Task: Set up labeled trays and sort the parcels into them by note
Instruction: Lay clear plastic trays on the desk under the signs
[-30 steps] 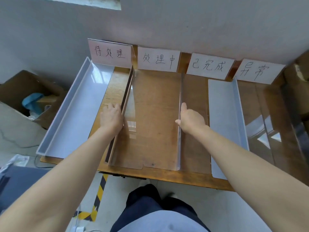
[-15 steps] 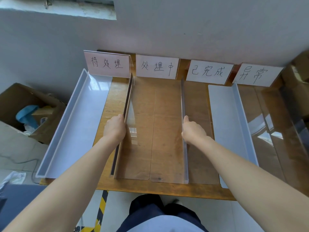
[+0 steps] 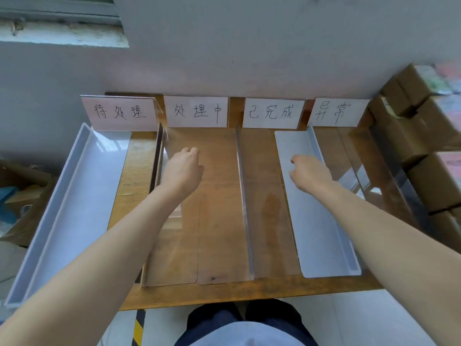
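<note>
Four handwritten label cards stand in a row at the back of the wooden table [image 3: 189, 295]: the first label [image 3: 119, 113], second label [image 3: 197, 111], third label [image 3: 273, 113] and fourth label [image 3: 338, 112]. A clear tray [image 3: 219, 245] lies below the second label, with my left hand [image 3: 183, 171] over its floor, fingers loosely curled and holding nothing. A white L-shaped tray [image 3: 321, 233] lies to the right; my right hand [image 3: 309, 172] hovers over it, fingers loosely curled, empty. A white tray [image 3: 67, 208] overhangs the table's left edge. A clear tray [image 3: 389, 176] sits far right.
Stacked cardboard parcels [image 3: 424, 136] stand at the right of the table. An open cardboard box [image 3: 22, 196] with blue material sits on the floor at the left. A grey wall rises right behind the labels. My legs [image 3: 239, 323] show below the table's front edge.
Both hands have let go of the clear tray's side walls. My left hand moved forward over its floor; my right hand moved right over the white L-shaped tray. The view tilted up.
</note>
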The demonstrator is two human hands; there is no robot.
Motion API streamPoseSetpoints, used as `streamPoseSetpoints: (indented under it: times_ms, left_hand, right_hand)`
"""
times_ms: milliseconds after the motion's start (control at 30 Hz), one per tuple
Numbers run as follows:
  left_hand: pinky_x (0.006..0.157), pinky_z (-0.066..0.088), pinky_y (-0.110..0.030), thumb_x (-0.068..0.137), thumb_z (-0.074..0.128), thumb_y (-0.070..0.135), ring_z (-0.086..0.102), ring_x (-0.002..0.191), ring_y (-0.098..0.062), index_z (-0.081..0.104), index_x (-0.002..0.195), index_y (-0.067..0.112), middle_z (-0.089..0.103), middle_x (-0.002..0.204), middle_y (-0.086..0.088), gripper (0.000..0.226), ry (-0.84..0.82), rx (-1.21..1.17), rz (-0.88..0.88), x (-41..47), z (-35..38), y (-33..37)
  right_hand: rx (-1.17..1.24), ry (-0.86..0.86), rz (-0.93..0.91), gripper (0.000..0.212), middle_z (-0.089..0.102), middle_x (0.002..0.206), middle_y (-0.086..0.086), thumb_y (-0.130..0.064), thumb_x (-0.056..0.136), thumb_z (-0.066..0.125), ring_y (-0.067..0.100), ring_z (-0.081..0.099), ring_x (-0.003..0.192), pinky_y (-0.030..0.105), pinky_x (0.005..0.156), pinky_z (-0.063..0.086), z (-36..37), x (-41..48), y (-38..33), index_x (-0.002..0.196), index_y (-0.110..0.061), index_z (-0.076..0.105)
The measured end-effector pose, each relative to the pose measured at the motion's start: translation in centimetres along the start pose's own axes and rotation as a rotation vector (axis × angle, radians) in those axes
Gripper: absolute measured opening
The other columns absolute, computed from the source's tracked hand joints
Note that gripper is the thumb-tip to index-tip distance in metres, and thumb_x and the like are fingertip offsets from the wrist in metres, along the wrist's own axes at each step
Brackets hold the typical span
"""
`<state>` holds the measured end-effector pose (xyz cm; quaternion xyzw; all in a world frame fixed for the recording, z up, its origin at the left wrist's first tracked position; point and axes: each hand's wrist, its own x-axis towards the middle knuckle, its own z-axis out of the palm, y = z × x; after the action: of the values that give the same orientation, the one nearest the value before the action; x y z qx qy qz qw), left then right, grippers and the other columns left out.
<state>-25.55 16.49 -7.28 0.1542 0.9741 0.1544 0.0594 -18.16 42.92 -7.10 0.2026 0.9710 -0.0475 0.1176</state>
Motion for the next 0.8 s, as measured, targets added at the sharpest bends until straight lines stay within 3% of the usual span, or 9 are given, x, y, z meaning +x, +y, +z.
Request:
streamPoseSetpoints:
  times_ms: [133, 267, 333, 433, 500, 600, 800]
  left_hand:
    - [0.079, 0.046, -0.038, 0.091, 0.052, 0.018, 0.056, 0.099, -0.031, 0.051, 0.122, 0.005, 0.057, 0.115, -0.013, 0.034, -0.12, 0.0, 0.075, 1.4, 2.4, 5.7]
    - [0.076, 0.049, -0.036, 0.089, 0.061, 0.035, 0.058, 0.101, -0.031, 0.04, 0.13, 0.002, 0.057, 0.119, -0.014, 0.056, -0.375, 0.011, -0.086, 1.0, 5.0, 9.5]
    - [0.073, 0.051, -0.037, 0.089, 0.062, 0.031, 0.061, 0.096, -0.033, 0.04, 0.129, 0.001, 0.057, 0.118, -0.017, 0.054, -0.434, 0.011, -0.146, 0.7, 6.4, 10.5]
    - [0.065, 0.048, -0.037, 0.091, 0.053, 0.007, 0.061, 0.092, -0.036, 0.043, 0.119, -0.001, 0.059, 0.111, -0.02, 0.031, -0.404, 0.025, -0.182, 0.9, 7.5, 11.4]
    - [0.062, 0.044, -0.036, 0.088, 0.045, -0.004, 0.06, 0.091, -0.037, 0.044, 0.117, -0.002, 0.06, 0.107, -0.021, 0.029, -0.374, 0.038, -0.209, 0.9, 7.9, 11.9]
    - [0.061, 0.045, -0.035, 0.086, 0.044, -0.006, 0.057, 0.083, -0.032, 0.043, 0.12, -0.002, 0.06, 0.102, -0.02, 0.035, -0.351, 0.055, -0.226, 0.9, 8.3, 12.4]
    - [0.062, 0.045, -0.033, 0.085, 0.046, -0.007, 0.058, 0.086, -0.032, 0.04, 0.128, -0.001, 0.06, 0.105, -0.02, 0.044, -0.331, 0.06, -0.237, 0.9, 9.0, 13.3]
  right_hand:
    - [-0.051, 0.012, 0.066, 0.031, 0.058, 0.115, 0.019, -0.003, 0.091, 0.045, 0.033, 0.055, 0.103, 0.039, 0.079, 0.052, -0.1, 0.1, 5.6, 0.121, -0.004, 0.052]
    - [-0.005, -0.054, 0.119, 0.029, 0.056, 0.119, 0.021, -0.007, 0.091, 0.046, 0.037, 0.054, 0.109, 0.039, 0.083, 0.046, 1.3, 0.0, 9.6, 0.119, -0.002, 0.047]
    - [0.056, -0.103, 0.153, 0.029, 0.057, 0.12, 0.02, -0.01, 0.092, 0.047, 0.037, 0.055, 0.111, 0.037, 0.083, 0.046, 2.2, 0.2, 11.0, 0.12, -0.002, 0.045]
    - [0.11, -0.187, 0.13, 0.028, 0.059, 0.119, 0.017, -0.01, 0.091, 0.048, 0.035, 0.058, 0.107, 0.036, 0.081, 0.047, 3.1, 1.0, 12.6, 0.119, -0.004, 0.05]
    - [0.104, -0.233, 0.091, 0.028, 0.061, 0.117, 0.017, -0.006, 0.088, 0.048, 0.034, 0.059, 0.105, 0.036, 0.079, 0.048, 3.3, 1.5, 13.3, 0.115, -0.005, 0.056]
    - [0.09, -0.241, 0.063, 0.028, 0.06, 0.118, 0.019, 0.0, 0.088, 0.047, 0.035, 0.059, 0.107, 0.033, 0.08, 0.048, 3.5, 2.1, 13.9, 0.114, 0.0, 0.057]
    - [0.072, -0.237, 0.014, 0.026, 0.06, 0.118, 0.019, 0.002, 0.089, 0.047, 0.034, 0.059, 0.108, 0.03, 0.077, 0.045, 3.4, 2.6, 14.4, 0.113, 0.002, 0.057]
